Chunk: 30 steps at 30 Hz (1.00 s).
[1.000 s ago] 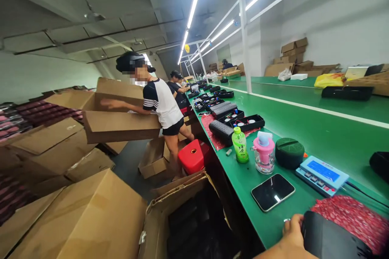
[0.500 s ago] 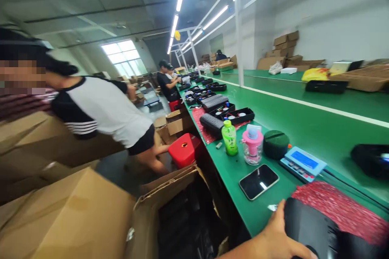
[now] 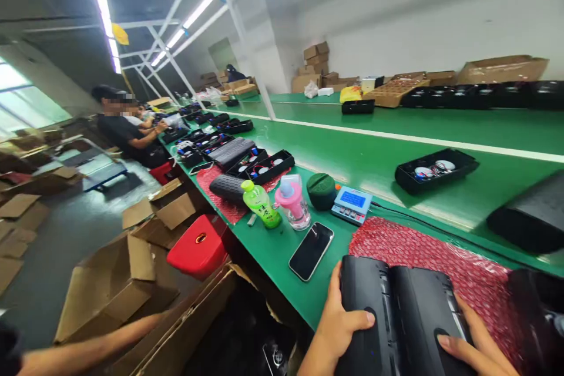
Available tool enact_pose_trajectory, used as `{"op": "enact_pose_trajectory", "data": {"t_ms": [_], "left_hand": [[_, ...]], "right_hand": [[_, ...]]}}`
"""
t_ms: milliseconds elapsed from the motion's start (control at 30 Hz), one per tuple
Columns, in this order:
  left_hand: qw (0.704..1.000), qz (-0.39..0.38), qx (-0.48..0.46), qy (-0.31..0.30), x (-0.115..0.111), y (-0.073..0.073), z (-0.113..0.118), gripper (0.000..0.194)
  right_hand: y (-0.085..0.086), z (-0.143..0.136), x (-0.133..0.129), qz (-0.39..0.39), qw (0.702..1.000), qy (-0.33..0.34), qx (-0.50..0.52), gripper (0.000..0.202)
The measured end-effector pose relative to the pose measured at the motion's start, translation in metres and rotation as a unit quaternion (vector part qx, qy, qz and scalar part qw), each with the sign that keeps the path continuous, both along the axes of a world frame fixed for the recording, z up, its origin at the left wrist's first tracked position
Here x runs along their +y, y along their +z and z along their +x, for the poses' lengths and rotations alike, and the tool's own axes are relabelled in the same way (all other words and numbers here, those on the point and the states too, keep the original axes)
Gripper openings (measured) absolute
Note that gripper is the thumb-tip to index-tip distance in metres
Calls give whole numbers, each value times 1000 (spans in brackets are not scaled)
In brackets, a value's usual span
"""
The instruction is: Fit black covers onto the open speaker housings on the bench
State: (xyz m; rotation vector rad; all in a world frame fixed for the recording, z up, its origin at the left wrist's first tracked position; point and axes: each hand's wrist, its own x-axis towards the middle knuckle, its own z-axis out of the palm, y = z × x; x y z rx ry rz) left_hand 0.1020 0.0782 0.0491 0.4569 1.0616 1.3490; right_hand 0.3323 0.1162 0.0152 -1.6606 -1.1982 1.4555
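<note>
Black plastic housing [image 3: 400, 317] on red bubble wrap [image 3: 423, 255], left hand [image 3: 339, 323] and right hand [image 3: 473, 343] each in closed grip on it

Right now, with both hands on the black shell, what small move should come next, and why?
Probably slide the shell further onto the red bubble wrap. The left hand and right hand grip its two sides, thumbs on top, and its near end sits at the green bench edge over an open carton, so moving it inward looks safer.
</note>
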Motion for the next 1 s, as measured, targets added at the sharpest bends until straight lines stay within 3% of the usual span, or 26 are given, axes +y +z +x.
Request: {"op": "enact_pose_trajectory", "data": {"t_ms": [200,400,867,1000], "left_hand": [[999,-18,35,3,-1,0,-1,104],[995,-39,92,-14,1,3,-3,99],[983,-72,165,-24,6,10,-3,95],[983,-66,170,-27,7,11,-2,95]], "right_hand": [[30,-11,-5,-33,995,9,94,94],[45,-19,-3,-26,988,-6,154,96],[47,-19,-3,8,990,-12,140,89],[45,-16,-4,60,990,-1,128,88]]}}
